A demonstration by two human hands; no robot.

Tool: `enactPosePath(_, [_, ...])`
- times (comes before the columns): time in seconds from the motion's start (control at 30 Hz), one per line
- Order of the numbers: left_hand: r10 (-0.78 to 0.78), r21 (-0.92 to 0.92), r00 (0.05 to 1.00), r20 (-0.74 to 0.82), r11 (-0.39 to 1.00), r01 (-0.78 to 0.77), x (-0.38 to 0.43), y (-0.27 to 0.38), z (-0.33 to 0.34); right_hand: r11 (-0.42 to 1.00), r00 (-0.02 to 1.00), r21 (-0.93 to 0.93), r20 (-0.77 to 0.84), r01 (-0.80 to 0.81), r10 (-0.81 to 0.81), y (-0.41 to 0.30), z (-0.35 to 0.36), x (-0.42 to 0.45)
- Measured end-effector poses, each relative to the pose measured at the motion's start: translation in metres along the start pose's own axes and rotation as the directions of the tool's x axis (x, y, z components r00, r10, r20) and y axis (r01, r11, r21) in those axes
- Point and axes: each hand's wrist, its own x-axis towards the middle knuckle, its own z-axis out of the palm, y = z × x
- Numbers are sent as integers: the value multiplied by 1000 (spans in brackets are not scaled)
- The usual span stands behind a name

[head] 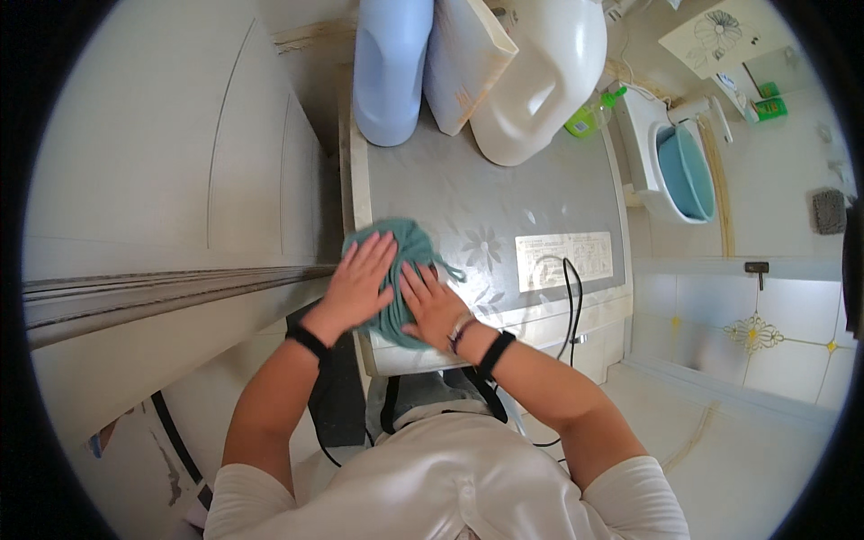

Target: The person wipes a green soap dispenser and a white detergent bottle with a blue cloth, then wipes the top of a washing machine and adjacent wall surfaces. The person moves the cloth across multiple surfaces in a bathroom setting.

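Observation:
A bunched green cloth (395, 317) lies at the front left corner of a grey, flower-patterned lid (459, 196) on what looks like a washing machine. My left hand (358, 287) rests flat on the cloth's left part, fingers stretched forward and thumb out to the side. On its right part lies my right hand (435, 307), palm down with the fingers slightly spread. Between the hands the cloth shows long folds, and a thin loop sticks out on its right. What lies under the cloth is hidden.
At the back stand a blue jug (391, 74), a worn white box (466, 74) and a large white jug (540, 88). A green bottle (587, 121) is beside them. A black cable (579, 297) crosses the front edge near a printed label (540, 280). A basin (685, 172) sits right.

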Motion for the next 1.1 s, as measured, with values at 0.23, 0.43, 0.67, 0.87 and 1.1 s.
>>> enactPosePath(0.23, [-54, 111, 998, -24, 992, 56, 39, -18, 5, 991, 963, 10, -234, -136, 135, 10, 1, 36])
enactPosePath(0.43, [-13, 35, 976, 216, 999, 5, -7, 38, 0, 989, 968, 58, -205, -138, 147, -4, 37, -44])
enactPosePath(0.67, [-68, 135, 971, 227, 990, 38, -44, 110, 40, 969, 938, 214, -294, -122, 183, 12, 59, -133])
enactPosePath(0.87, [-124, 170, 971, 206, 981, 89, -13, 169, 68, 936, 871, 289, -386, -199, 304, 60, 69, -183])
enactPosePath(1.1, [45, 73, 992, 116, 996, -54, 79, 277, 128, 866, 787, 273, -367, -419, 496, 161, 85, -256])
